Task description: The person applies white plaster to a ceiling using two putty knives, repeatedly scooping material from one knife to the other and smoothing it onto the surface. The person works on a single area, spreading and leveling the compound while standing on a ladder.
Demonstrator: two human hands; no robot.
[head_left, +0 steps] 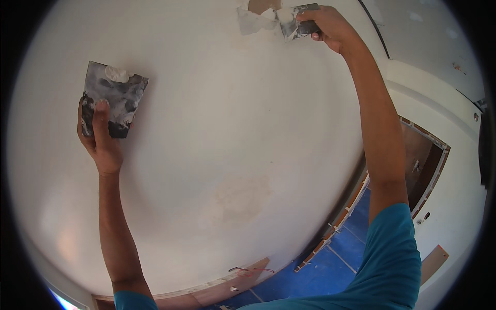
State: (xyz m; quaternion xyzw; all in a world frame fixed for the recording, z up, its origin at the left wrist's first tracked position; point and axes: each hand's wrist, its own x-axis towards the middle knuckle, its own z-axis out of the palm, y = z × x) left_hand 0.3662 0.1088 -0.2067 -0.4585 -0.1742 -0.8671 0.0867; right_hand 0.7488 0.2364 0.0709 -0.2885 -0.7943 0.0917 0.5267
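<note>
My left hand (108, 155) grips a dark, flat putty plate (122, 101) smeared with white paste, its thumb lying across the front. A thick lump of white putty (118, 74) sits near the plate's top edge. High up, my right hand (335, 28) is closed around a dark flat putty scraper (290, 30), also streaked white. That scraper is at the wall beside a grey smeared patch (252, 23), which borders a brown bare spot (262, 5). Whether its edge touches the wall I cannot tell.
A broad white wall (206, 124) faces me, with a faint beige stain (242, 199) lower down. Blue covering (310, 279) lies over the floor at lower right. A brown door (416, 150) stands at the right, and red wires (258, 269) poke out low on the wall.
</note>
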